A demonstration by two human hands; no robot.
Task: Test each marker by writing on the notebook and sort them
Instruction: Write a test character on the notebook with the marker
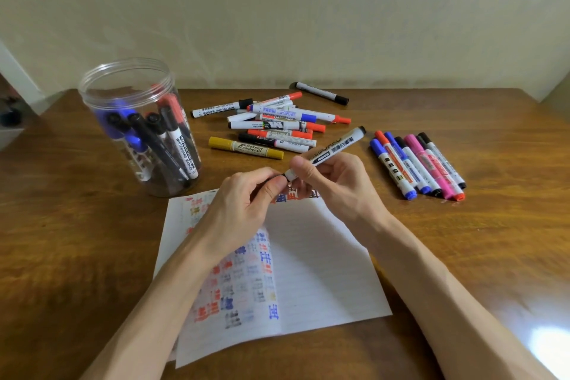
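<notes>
**Marker held over the notebook**

The right hand [334,183] grips a white marker [337,146], fingers curled round its barrel. The left hand [243,203] pinches its lower end. The marker tilts above the notebook [324,271] on the tabletop [77,241]. A jar [92,95] of markers stands left, a loose pile [277,125] lies behind, and a neat row [422,163] lies right.

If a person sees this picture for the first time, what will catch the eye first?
First, the two hands in the middle: the right hand grips a white marker and the left hand pinches its near end, above the open notebook with coloured test marks. Next come the clear jar of markers at the left, the loose pile of markers behind, and the neat row of markers at the right.
</notes>
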